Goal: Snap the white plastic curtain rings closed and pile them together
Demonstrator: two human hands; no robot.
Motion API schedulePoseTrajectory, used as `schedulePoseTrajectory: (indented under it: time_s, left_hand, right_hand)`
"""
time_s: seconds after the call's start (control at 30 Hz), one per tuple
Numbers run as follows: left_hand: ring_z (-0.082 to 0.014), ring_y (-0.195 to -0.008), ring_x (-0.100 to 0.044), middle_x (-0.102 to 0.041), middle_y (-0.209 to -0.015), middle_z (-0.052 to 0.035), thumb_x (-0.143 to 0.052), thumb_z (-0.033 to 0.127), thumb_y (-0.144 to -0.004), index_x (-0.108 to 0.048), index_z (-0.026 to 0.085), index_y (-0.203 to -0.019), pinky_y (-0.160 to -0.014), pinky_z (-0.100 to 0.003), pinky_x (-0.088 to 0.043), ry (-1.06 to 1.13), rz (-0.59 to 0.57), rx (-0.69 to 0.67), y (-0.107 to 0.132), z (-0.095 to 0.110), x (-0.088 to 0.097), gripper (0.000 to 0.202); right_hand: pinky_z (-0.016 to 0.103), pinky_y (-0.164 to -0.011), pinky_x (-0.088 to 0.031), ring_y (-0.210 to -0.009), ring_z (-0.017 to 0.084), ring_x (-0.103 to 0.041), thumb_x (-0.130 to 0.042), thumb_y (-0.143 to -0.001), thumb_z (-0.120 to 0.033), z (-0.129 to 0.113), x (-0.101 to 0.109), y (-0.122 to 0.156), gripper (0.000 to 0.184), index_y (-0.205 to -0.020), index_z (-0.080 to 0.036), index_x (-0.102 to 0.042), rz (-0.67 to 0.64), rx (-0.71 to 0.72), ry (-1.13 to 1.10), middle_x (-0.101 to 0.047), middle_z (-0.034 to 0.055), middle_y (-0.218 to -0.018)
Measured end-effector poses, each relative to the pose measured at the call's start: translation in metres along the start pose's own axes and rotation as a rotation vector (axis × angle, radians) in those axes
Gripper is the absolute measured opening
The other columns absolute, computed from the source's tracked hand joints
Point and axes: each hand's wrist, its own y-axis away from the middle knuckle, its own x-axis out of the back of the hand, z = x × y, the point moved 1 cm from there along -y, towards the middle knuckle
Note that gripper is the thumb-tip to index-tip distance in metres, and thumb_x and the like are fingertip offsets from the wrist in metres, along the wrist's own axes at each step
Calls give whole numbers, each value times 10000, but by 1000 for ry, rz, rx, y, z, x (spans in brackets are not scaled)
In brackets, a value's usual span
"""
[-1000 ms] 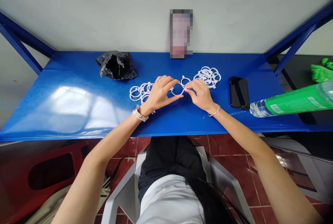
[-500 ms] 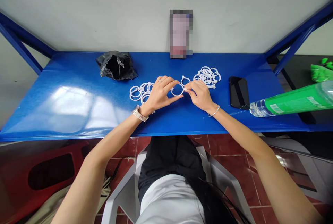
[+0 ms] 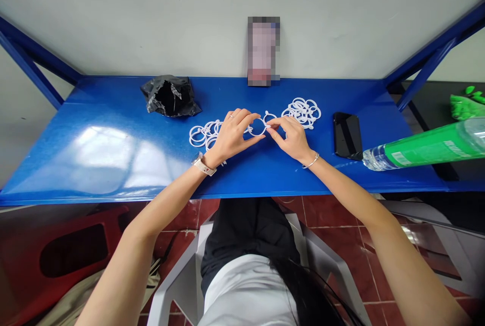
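Observation:
Both my hands meet over the middle of the blue table (image 3: 113,139). My left hand (image 3: 232,135) and my right hand (image 3: 290,136) each pinch one side of a white plastic ring (image 3: 258,127) held just above the tabletop. A second small ring (image 3: 270,115) sits right behind my right fingertips. A string of linked white rings (image 3: 204,134) trails left from under my left hand. A loose pile of white rings (image 3: 303,110) lies beyond my right hand.
A crumpled black plastic bag (image 3: 170,96) lies at the back left. A black phone (image 3: 346,135) rests flat to the right, beside a green-labelled water bottle (image 3: 424,146) lying on its side. Another phone (image 3: 262,50) leans against the wall. Blue frame struts rise at both ends.
The ring between my fingers has lifted and shifted slightly away from me; my right fingers have regripped its right edge. Everything else is still.

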Motion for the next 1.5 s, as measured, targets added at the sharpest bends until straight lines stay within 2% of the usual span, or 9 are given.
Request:
schedulePoseTrajectory:
  time_s: [0.17, 0.37, 0.57, 0.67, 0.8, 1.03, 1.17, 1.37, 1.5]
  left_hand:
    - [-270, -1002, -623, -657, -1040, -108, -578, 526, -939, -573, 187, -1259, -894, -392, -456, 8, -39, 2, 0, 1, 0, 466]
    - [-302, -1054, -615, -638, -1155, -139, -652, 501, -897, -454, 177, -1375, -879, -406, -479, -54, -102, 59, -1, -1, 0, 610]
    - [-299, -984, -616, -639, -1029, -112, -672, 326, -873, -593, 176, -988, -824, -407, -483, -170, -148, 90, 1, -12, -8, 205]
    - [-297, -963, -608, -631, -981, -108, -649, 245, -841, -606, 182, -876, -821, -423, -479, -186, -154, 107, 3, -15, -10, 84]
    - [-303, -926, -602, -628, -917, -105, -626, 166, -799, -616, 180, -801, -797, -439, -469, -224, -175, 111, 3, -15, -13, 17]
    - [-261, -884, -577, -615, -890, -86, -556, 104, -833, -611, 186, -787, -784, -408, -446, -180, -167, 59, 0, -13, -10, 109]
    - [-250, -893, -569, -629, -936, -85, -559, 125, -869, -603, 181, -843, -767, -375, -433, -161, -140, 17, -3, -9, -6, 76]
    - [-216, -847, -552, -629, -878, -57, -554, 134, -905, -584, 178, -843, -742, -337, -400, -138, -62, -59, -3, -4, -6, 81]
    - [-207, -826, -533, -624, -866, -50, -573, 142, -902, -582, 182, -852, -718, -325, -382, -129, -26, -135, -2, -3, -8, 65]
  right_hand:
    - [337, -735, -494, -715, 188, -656, -539, -988, -346, -1, 0, 0, 189, -946, -212, -666, 14, 18, 25, -723, 32, -773]
    - [350, -749, -484, -732, 199, -652, -532, -973, -316, 2, 0, 0, 165, -916, -220, -654, 13, -40, 91, -717, 26, -772]
    - [367, -755, -464, -778, 228, -656, -519, -952, -261, 10, 4, -3, 136, -880, -223, -628, 76, -90, 213, -723, 38, -800]
    - [382, -759, -454, -805, 244, -656, -531, -942, -249, 14, 6, -3, 110, -884, -222, -621, 79, -122, 259, -727, 47, -825]
    - [411, -776, -448, -834, 267, -638, -521, -943, -265, 20, 8, -3, 122, -885, -227, -621, 71, -160, 304, -718, 60, -849]
    - [476, -834, -434, -959, 323, -607, -475, -960, -273, 33, 12, -2, 162, -925, -210, -620, 105, -192, 345, -693, 114, -946]
    - [462, -843, -439, -986, 311, -609, -500, -953, -276, 27, 14, -4, 135, -941, -218, -621, 64, -174, 323, -691, 95, -970]
    - [417, -869, -453, -969, 263, -629, -548, -953, -365, 7, 6, -4, 184, -939, -209, -644, -92, -44, 216, -725, 74, -968]
    - [415, -880, -452, -971, 264, -641, -581, -946, -392, 3, 0, -1, 199, -963, -210, -659, -131, 16, 174, -738, 72, -979]
